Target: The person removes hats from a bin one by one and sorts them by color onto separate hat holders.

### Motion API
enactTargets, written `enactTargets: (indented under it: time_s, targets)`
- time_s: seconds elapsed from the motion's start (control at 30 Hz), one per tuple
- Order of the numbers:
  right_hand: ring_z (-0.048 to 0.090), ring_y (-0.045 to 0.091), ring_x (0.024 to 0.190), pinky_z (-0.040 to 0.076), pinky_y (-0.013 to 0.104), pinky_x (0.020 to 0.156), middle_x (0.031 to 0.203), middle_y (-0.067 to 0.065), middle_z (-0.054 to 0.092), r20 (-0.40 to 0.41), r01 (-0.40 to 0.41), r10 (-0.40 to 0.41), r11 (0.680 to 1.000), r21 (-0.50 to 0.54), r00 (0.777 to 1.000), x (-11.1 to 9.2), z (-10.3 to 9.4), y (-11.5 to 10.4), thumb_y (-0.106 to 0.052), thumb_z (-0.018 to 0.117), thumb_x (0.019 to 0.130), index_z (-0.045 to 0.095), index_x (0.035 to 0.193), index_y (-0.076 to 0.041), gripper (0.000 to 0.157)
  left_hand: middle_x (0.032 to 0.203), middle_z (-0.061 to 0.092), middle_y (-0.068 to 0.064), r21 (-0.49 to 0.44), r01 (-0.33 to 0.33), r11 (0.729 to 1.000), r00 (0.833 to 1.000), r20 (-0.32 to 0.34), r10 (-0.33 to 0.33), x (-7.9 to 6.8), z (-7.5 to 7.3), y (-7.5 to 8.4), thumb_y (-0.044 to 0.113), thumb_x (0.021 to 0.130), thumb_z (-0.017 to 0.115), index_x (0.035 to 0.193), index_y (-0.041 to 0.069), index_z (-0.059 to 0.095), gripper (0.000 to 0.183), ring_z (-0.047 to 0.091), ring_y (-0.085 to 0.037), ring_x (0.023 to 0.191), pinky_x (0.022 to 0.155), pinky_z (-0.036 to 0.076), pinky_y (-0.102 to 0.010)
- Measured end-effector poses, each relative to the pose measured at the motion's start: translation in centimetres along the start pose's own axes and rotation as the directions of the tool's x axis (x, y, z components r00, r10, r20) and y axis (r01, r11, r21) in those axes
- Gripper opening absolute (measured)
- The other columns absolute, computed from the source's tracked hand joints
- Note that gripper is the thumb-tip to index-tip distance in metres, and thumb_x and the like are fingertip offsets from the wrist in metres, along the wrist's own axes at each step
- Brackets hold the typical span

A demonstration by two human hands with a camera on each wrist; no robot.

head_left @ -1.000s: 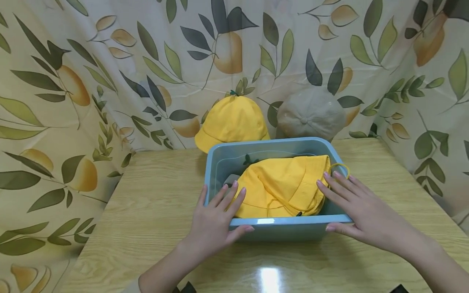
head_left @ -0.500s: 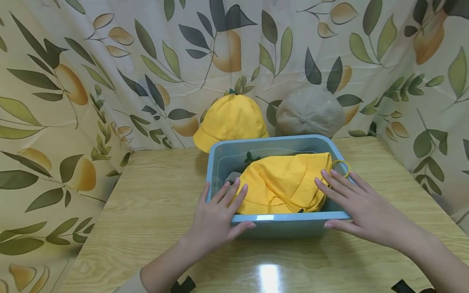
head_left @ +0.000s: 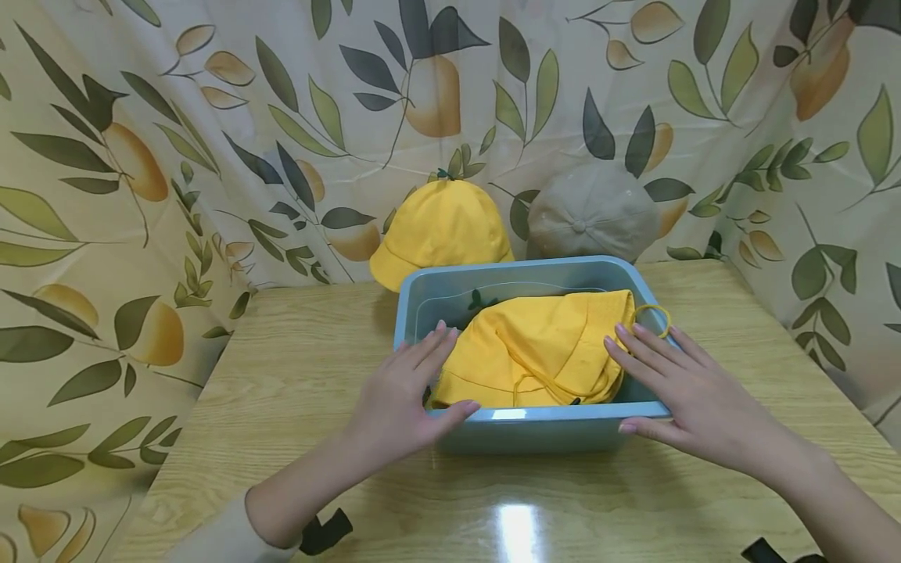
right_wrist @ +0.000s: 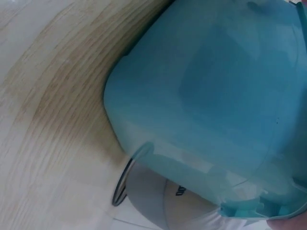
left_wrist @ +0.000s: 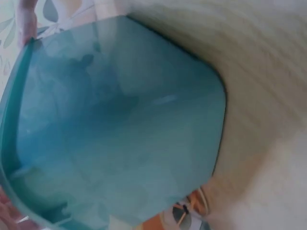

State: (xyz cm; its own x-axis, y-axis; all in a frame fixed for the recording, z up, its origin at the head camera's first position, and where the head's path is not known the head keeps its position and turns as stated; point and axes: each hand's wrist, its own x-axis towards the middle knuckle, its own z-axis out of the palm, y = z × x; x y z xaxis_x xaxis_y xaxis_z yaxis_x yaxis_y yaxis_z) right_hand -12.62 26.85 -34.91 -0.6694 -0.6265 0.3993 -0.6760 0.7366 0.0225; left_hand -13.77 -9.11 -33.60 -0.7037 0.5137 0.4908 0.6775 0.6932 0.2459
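A blue plastic bin (head_left: 528,435) stands on the table, seen also as a blue side wall (left_wrist: 124,124) in the left wrist view. Inside lies a yellow hat (head_left: 542,336) with a thin cord; a yellow loop (head_left: 669,319) pokes over the right rim. My left hand (head_left: 401,395) lies over the bin's front left corner, fingers extended, tips near the hat's left side. At the front right corner, my right hand (head_left: 693,403) rests on the rim with spread fingers reaching toward the hat. Fingertip contact with the hat cannot be told.
Behind the bin sit a yellow cap (head_left: 446,227) on the left and a grey cap (head_left: 594,211) on the right, against a leaf-patterned curtain (head_left: 394,94). Wooden tabletop (head_left: 303,352) extends around the bin. Black straps (head_left: 325,533) show near the wrists.
My left hand has shifted, its fingers now closer together and further over the bin's left edge. The grey item seen earlier at the hat's left is covered. The right hand stays nearly still.
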Motion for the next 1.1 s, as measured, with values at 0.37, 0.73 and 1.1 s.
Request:
enactTargets:
  time_s: [0.37, 0.73, 1.1]
  targets:
    - [0.015, 0.013, 0.145, 0.003, 0.035, 0.118, 0.155, 0.000, 0.027, -0.039, 0.008, -0.007, 1.000, 0.020, 0.999, -0.1, 0.5, 0.1, -0.058, 0.061, 0.081, 0.034, 0.147, -0.014, 0.084, 0.131, 0.058, -0.005, -0.286, 0.480, 0.829, 0.830, 0.454, -0.324, 5.3, -2.6, -1.7, 0.044, 0.080, 0.071, 0.139, 0.011, 0.047, 0.071, 0.066, -0.022, 0.096, 0.077, 0.054, -0.036]
    - [0.016, 0.012, 0.144, 0.003, 0.036, 0.118, 0.154, 0.000, 0.027, -0.040, 0.006, -0.005, 1.000, 0.018, 0.999, -0.1, 0.6, 0.2, -0.058, 0.061, 0.081, 0.035, 0.147, -0.013, 0.083, 0.132, 0.053, -0.013, -0.133, 0.658, 0.741, 0.510, 0.803, -0.308, 9.8, -1.6, -3.5, 0.038, 0.080, 0.074, 0.139, 0.000, 0.044, 0.077, 0.065, -0.014, 0.087, 0.082, 0.054, -0.031]
    - [0.017, 0.011, 0.144, 0.005, 0.037, 0.118, 0.150, 0.005, 0.036, -0.059, 0.012, -0.011, 1.000, 0.018, 0.998, 0.0, 0.6, 0.2, -0.060, 0.059, 0.082, 0.037, 0.146, -0.013, 0.082, 0.078, 0.062, -0.004, 0.069, 0.617, 0.784, 0.325, 0.885, -0.334, 11.8, 1.0, -3.6, 0.025, 0.077, 0.079, 0.080, 0.005, 0.056, 0.031, 0.065, -0.014, 0.068, 0.066, 0.055, -0.023]
